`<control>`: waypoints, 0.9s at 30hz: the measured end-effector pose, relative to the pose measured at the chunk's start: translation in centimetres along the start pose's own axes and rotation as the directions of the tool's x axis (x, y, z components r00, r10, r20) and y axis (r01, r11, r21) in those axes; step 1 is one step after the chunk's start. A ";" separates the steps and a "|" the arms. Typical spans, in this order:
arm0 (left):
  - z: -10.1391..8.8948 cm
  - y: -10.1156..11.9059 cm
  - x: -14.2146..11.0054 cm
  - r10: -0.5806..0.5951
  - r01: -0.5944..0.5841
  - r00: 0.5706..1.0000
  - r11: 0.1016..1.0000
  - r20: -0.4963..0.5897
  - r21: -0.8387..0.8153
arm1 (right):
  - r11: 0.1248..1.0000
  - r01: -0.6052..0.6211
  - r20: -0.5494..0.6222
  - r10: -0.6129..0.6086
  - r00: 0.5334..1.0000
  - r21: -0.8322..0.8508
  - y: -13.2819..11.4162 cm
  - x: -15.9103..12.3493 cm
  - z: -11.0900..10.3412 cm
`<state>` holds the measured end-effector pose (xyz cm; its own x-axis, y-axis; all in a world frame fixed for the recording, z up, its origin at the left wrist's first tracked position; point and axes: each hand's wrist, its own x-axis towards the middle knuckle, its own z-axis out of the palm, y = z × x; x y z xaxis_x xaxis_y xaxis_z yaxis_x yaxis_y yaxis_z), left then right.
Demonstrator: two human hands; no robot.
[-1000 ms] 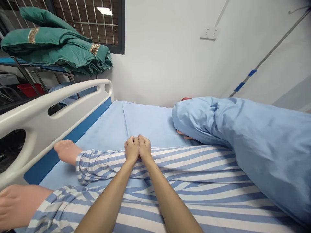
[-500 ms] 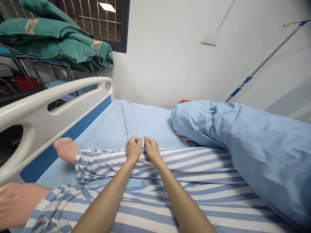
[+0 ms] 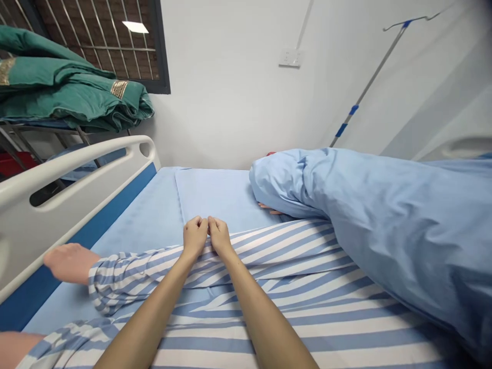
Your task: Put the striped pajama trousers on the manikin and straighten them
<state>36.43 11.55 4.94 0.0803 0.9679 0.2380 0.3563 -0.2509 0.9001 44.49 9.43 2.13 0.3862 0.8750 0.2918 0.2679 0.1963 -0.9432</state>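
Head view: bed set between a white end board at the left and a heaped blue quilt at the right, with the sheet running up to a white wall on the far side. Blue strip slanting along the board's lower part. Room for moving mostly on the far side, over the broad stretch of sheet from board to quilt. Tighter at the right, with the quilt bulging over the trousers and fingertips of another hand showing under its left edge, apart from the fists. Thin pole behind the quilt; green bedding past the board.

Striped trousers stretched from under the quilt toward the board, far foot beside the blue strip, near foot cut off at the view's left edge.

Left hand and right hand side by side at the far edge of the far trouser leg, wrists over the stripes, arms reaching across the near one. Both curled tight into fists, thumb sides facing, touching or almost so; cannot tell which. Cannot tell of any cloth caught inside, nor of pressing on the leg or hovering just above.
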 end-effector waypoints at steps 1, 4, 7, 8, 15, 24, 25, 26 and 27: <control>0.2 0.8 0.3 -0.001 0.001 1.000 0.997 0.010 -0.077 | 0.999 -0.019 -0.009 0.019 1.000 0.044 0.1 0.1 0.0; 1.2 2.6 0.8 -0.025 0.032 0.999 0.945 0.027 -0.325 | 0.988 -0.080 -0.047 0.087 0.995 0.130 0.3 0.3 -0.2; 2.5 2.0 0.3 -0.099 0.087 0.995 0.940 -0.019 -0.330 | 0.985 -0.099 -0.075 0.111 0.991 0.140 0.5 0.6 -0.6; 2.9 1.5 0.0 -0.108 0.093 0.993 0.960 -0.044 -0.265 | 0.985 -0.105 -0.082 0.117 0.990 0.139 0.5 0.7 -0.8; 3.8 -0.9 -1.3 -0.010 0.011 0.999 0.999 -0.036 0.046 | 0.977 -0.124 -0.193 0.158 0.968 0.175 0.8 0.8 -0.8; 3.5 -0.5 -1.3 -0.022 0.023 1.000 0.989 -0.008 0.146 | 0.979 -0.060 -0.073 0.046 0.996 -0.193 -2.0 1.6 -2.5; 3.5 -0.5 -1.4 -0.019 0.019 1.000 0.988 0.000 0.155 | 0.964 -0.005 -0.040 -0.006 0.999 -0.265 -2.8 1.8 -3.1; 3.5 -0.4 -1.5 -0.016 0.015 1.000 0.986 0.007 0.166 | 0.951 0.048 -0.013 -0.055 0.998 -0.306 -3.4 1.9 -3.6; 3.5 -0.4 -1.5 -0.011 0.009 1.000 0.984 0.012 0.177 | 0.944 0.088 0.004 -0.091 0.996 -0.319 -3.8 2.0 -4.1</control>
<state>39.44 10.22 2.95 0.0877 0.9708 0.2232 0.5158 -0.2359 0.8236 47.85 8.57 6.99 0.3568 0.8551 0.3761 0.5686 0.1207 -0.8137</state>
